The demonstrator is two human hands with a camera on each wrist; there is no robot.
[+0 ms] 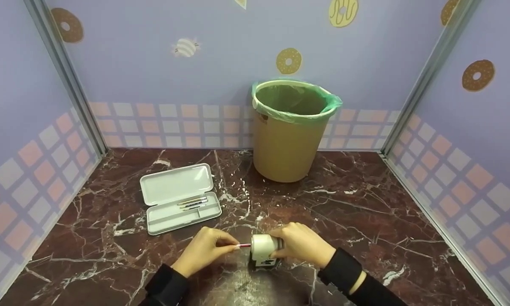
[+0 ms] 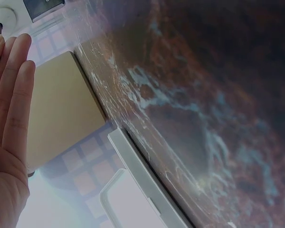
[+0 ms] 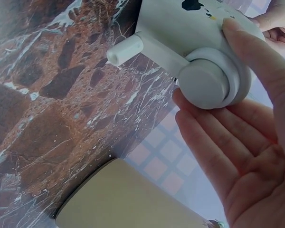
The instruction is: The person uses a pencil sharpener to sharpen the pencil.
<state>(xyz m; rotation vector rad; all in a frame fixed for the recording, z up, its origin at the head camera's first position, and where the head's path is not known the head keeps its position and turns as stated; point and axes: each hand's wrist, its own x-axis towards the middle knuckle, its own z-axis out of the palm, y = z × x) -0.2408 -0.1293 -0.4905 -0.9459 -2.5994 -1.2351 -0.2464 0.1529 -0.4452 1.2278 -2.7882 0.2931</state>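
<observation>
A white hand-crank pencil sharpener (image 1: pixel 262 248) stands on the dark red marbled table between my two hands. The thumb and fingers of my left hand (image 1: pixel 203 250) pinch a short visible length of red pencil (image 1: pixel 245 245), its far end inside the sharpener's front hole. From the other side, my right hand (image 1: pixel 303 244) grips the sharpener's body, thumb on one side and fingers underneath the round rear hub (image 3: pixel 204 84) in the right wrist view. The crank arm (image 3: pixel 164 56) with its white knob (image 3: pixel 125 50) sticks out from that hub, untouched by the fingers.
An open white pencil case (image 1: pixel 176 185) lies at the left, with several pencils (image 1: pixel 193 203) in its tray. At the back stands a tan waste bin (image 1: pixel 289 148) with a green liner. Small white crumbs are scattered between them. Patterned walls enclose the table's back and sides.
</observation>
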